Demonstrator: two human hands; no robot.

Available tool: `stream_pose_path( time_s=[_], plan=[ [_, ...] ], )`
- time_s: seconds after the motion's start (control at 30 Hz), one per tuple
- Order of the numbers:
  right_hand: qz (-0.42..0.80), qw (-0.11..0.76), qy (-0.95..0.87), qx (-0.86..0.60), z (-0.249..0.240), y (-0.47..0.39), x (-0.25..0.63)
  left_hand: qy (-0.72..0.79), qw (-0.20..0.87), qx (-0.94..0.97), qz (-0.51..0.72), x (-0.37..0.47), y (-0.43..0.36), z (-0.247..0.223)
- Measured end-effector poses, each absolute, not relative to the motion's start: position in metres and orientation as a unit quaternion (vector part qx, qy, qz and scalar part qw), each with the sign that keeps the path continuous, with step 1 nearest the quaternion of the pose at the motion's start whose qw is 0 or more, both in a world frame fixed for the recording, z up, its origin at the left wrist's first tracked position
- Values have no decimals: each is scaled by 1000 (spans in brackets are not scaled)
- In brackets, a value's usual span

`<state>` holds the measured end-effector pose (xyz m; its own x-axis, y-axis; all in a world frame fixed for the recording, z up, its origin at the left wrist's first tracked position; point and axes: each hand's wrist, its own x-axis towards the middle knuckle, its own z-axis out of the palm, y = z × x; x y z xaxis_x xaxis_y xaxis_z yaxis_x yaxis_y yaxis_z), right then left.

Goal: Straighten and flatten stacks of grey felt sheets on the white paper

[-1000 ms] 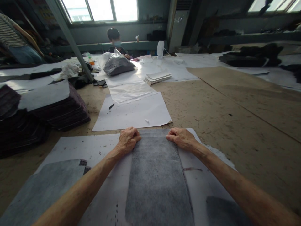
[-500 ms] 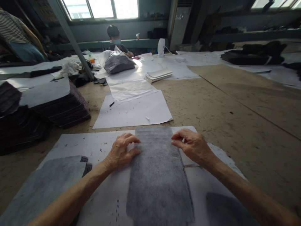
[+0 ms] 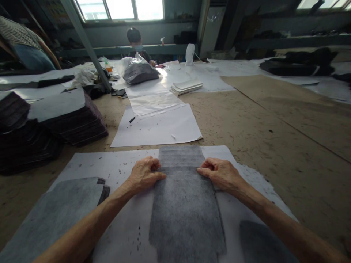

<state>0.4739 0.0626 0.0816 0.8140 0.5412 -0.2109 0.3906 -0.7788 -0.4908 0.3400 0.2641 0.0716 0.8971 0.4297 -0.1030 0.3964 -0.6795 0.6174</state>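
A grey felt-like fabric piece (image 3: 188, 208) lies in front of me on white paper, on top of other grey pieces (image 3: 179, 153) whose edges show as a row of steps beyond it. My left hand (image 3: 146, 171) is closed at its far left corner, thumb on top and fingers curled. At the far right corner, my right hand (image 3: 219, 171) pinches the same piece between thumb and fingers. A stack of similar grey pieces (image 3: 63, 204) lies to the left, partly behind my left forearm. Another dark grey piece (image 3: 263, 241) shows beneath my right forearm.
Tall stacks of dark fabric pieces (image 3: 68, 124) stand on the left. Ahead lie a white sheet (image 3: 156, 128), a pile of white cards (image 3: 186, 87) and a plastic bag (image 3: 139, 71) with grey contents. A person (image 3: 134, 40) sits across the table; another person (image 3: 30, 47) stands far left.
My left hand has moved slightly right and closed from spread fingers onto the fabric edge. My right hand has shifted a little nearer. The top piece's far edge now lies between both hands.
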Motion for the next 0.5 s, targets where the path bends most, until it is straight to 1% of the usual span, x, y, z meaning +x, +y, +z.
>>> stream_pose_path(
  time_s=[0.1, 0.23, 0.5],
  plan=[
    [180, 230, -228, -929, 77, 59, 477, 221, 363, 905, 32, 339, 265, 71],
    [199, 236, -223, -925, 74, 58, 480, 247, 364, 898, 24, 342, 266, 71],
    [233, 302, -213, -900, 69, 60, 485, 266, 376, 887, 23, 346, 264, 69]
  ],
)
